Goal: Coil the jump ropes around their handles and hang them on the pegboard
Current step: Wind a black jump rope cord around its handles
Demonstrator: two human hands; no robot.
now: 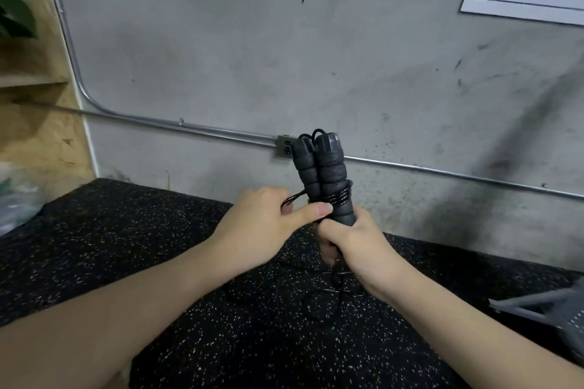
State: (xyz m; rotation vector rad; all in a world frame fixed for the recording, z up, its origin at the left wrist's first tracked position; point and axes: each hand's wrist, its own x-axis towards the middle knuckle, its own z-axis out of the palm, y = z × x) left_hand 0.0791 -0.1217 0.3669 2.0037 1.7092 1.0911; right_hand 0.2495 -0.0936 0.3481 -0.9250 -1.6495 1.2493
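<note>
Coiling barely begun at frame centre: right hand (pixel 349 241) fist-grips both upright handles (pixel 319 174), left hand (pixel 268 218) pinches the rope (pixel 339 197) with few wraps on, slack on the floor (pixel 126 246), hanging undone, pegboard unseen.

two bare forearms, no sleeves in view, left hand (pixel 252 224), right hand (pixel 350 240), short plain nails, no rings

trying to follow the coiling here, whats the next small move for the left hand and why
Probably carry the rope round the handles for another turn. Only a few wraps sit above the right hand, the left hand pinches a loop beside them, and loose rope lies on the floor below.
</note>
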